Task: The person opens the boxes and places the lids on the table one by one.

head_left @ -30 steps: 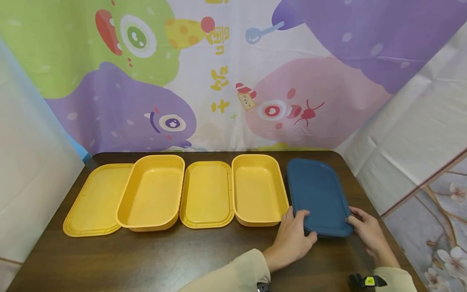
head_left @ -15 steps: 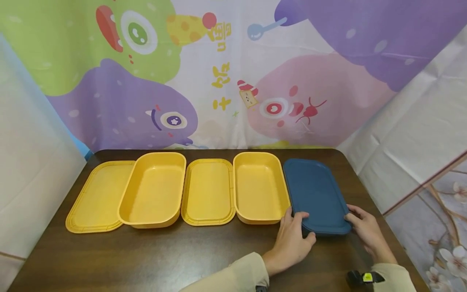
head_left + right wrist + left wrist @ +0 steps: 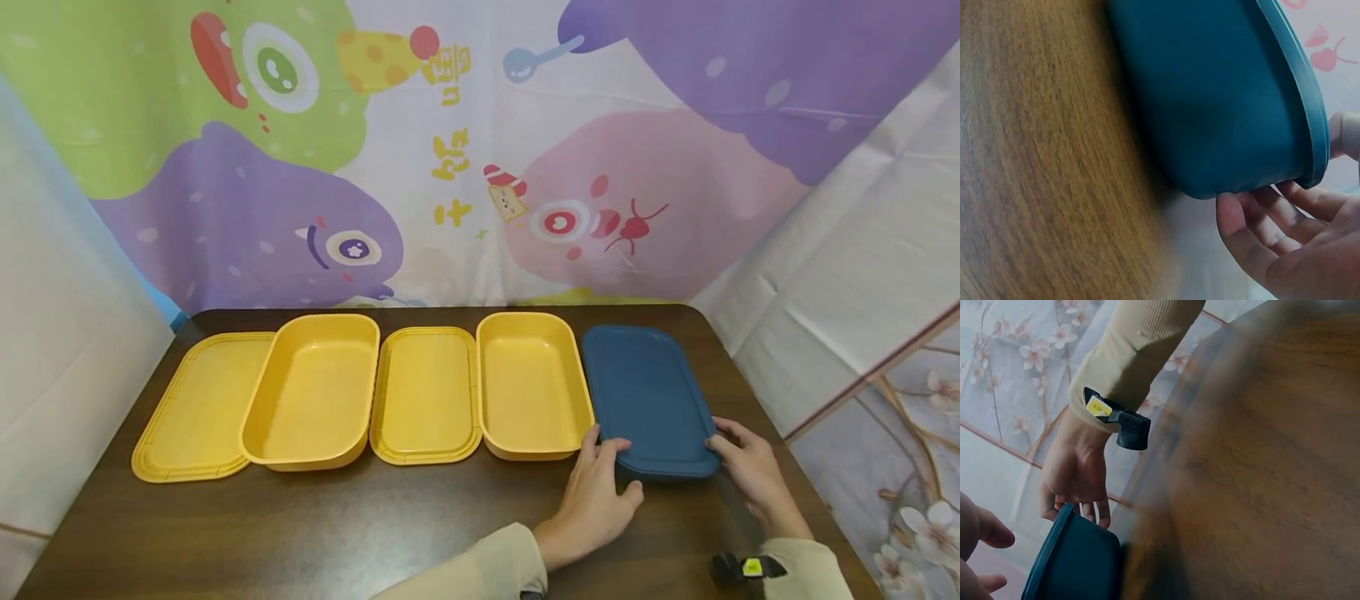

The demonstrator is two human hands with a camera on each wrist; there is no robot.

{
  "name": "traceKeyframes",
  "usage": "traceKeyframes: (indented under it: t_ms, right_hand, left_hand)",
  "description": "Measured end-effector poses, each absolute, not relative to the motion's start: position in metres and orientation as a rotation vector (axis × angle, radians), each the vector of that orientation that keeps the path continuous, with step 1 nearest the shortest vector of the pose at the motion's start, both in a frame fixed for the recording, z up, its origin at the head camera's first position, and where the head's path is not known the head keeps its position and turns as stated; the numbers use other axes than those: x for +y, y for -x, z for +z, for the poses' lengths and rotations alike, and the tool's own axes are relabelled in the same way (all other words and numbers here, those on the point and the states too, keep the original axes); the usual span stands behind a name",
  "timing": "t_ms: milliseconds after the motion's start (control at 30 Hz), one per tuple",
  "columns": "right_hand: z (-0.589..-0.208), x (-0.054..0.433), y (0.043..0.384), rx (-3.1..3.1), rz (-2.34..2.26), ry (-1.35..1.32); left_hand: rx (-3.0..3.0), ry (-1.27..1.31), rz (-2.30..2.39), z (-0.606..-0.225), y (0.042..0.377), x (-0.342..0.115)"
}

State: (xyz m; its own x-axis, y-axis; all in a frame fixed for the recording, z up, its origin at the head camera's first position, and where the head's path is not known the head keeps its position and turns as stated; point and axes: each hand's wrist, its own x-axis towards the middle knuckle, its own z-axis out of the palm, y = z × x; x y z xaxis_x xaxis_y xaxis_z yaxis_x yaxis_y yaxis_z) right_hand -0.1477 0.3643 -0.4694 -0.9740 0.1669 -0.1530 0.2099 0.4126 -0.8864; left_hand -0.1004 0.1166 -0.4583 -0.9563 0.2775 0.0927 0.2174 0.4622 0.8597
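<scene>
A dark blue lidded food container [image 3: 648, 400] sits at the right end of the row on the table. My right hand [image 3: 757, 475] holds its right front corner, thumb on the lid's edge. In the right wrist view the fingers [image 3: 1285, 219] lie against the container's side below the lid rim. Near the left front corner is my left hand [image 3: 596, 500], its fingertips beside the container and its thumb apart from it. The left wrist view shows the container's end [image 3: 1082, 556] with the left thumb and a finger spread off to one side.
Left of the blue container stands a smaller open yellow container [image 3: 534, 392], then a yellow lid [image 3: 427, 396]. Further left are a larger open yellow container [image 3: 315, 400] and a larger lid [image 3: 195, 412]. A printed curtain [image 3: 450, 267] hangs behind the brown table [image 3: 300, 533].
The blue container has shifted slightly left, closing the gap to the neighbouring yellow container. My left thumb has come a little away from its front. The yellow pieces stay put.
</scene>
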Motion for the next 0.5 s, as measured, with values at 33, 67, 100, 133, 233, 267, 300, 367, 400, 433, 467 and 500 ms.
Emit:
traceKeyframes:
  t_ms: [33,67,100,133,233,267,300,367,400,433,467,500]
  right_hand:
    - [-0.4692,0.3639,0.1478,2.607,-1.643,-0.35]
    - [-0.4692,0.3636,0.148,2.608,-1.64,-0.352]
    - [-0.4692,0.3635,0.1482,2.61,-1.633,-0.356]
    - [-0.4694,0.3635,0.1484,2.613,-1.622,-0.36]
    - [-0.4701,0.3639,0.1488,2.618,-1.582,-0.376]
    - [-0.4704,0.364,0.1488,2.623,-1.561,-0.38]
    - [-0.4707,0.3642,0.1487,2.626,-1.545,-0.383]
    - [-0.471,0.3644,0.1485,2.628,-1.519,-0.387]
    - [-0.471,0.3645,0.1484,2.628,-1.515,-0.388]
    - [-0.471,0.3647,0.1483,2.63,-1.509,-0.387]
    - [-0.471,0.3648,0.1483,2.631,-1.508,-0.386]
    - [-0.471,0.3649,0.1483,2.63,-1.512,-0.386]
  left_hand:
    - [2.635,-0.449,1.536,-0.4589,0.1002,0.1163]
    - [2.64,-0.449,1.534,-0.4598,0.1001,0.1162]
    - [2.645,-0.451,1.533,-0.4604,0.0997,0.1159]
    - [2.65,-0.45,1.528,-0.4608,0.0996,0.1155]
    - [2.657,-0.447,1.523,-0.4622,0.0988,0.1142]
    - [2.659,-0.446,1.523,-0.4624,0.0984,0.1136]
    - [2.653,-0.438,1.521,-0.4624,0.098,0.113]
    - [2.637,-0.419,1.513,-0.4627,0.0972,0.1117]
    - [2.633,-0.413,1.504,-0.463,0.0969,0.1109]
    - [2.626,-0.406,1.499,-0.4632,0.0968,0.1101]
    - [2.619,-0.399,1.492,-0.4635,0.0965,0.1093]
    - [2.614,-0.394,1.482,-0.4639,0.0964,0.1086]
